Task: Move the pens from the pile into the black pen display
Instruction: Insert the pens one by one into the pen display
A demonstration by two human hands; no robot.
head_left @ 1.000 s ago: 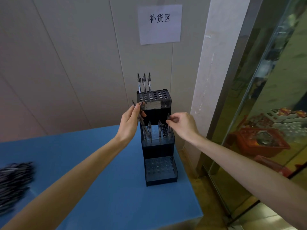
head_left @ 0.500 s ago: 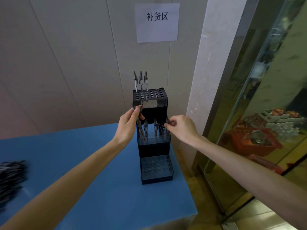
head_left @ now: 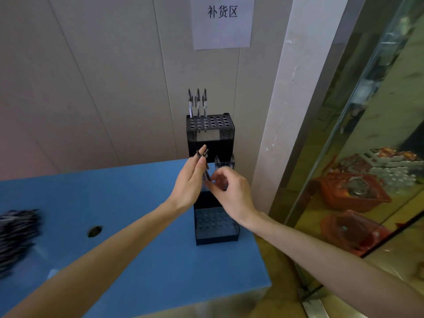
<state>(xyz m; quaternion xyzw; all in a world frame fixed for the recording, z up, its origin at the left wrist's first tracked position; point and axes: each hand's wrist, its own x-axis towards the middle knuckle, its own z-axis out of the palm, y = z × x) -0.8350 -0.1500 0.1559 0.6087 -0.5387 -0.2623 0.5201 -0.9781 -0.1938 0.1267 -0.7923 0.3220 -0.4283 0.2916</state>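
Note:
The black three-tier pen display (head_left: 211,138) stands at the blue table's (head_left: 137,260) far right, against the wall. Three pens (head_left: 197,103) stand in its top tier, and a few more (head_left: 224,162) rise from the middle tier. My left hand (head_left: 190,182) holds a small bunch of pens (head_left: 203,157) in front of the middle tier. My right hand (head_left: 229,191) reaches across to that bunch, its fingertips curled at the pens' lower ends. The pile of dark pens (head_left: 16,235) lies blurred at the table's left edge.
A round hole (head_left: 94,231) sits in the tabletop left of the display. A paper sign (head_left: 221,21) hangs on the wall above. A glass door (head_left: 367,134) with red baskets behind it stands to the right. The table's right edge lies close beside the display.
My right hand has left the right side of the middle tier and moved left to the pens in my left hand. My view has tilted down.

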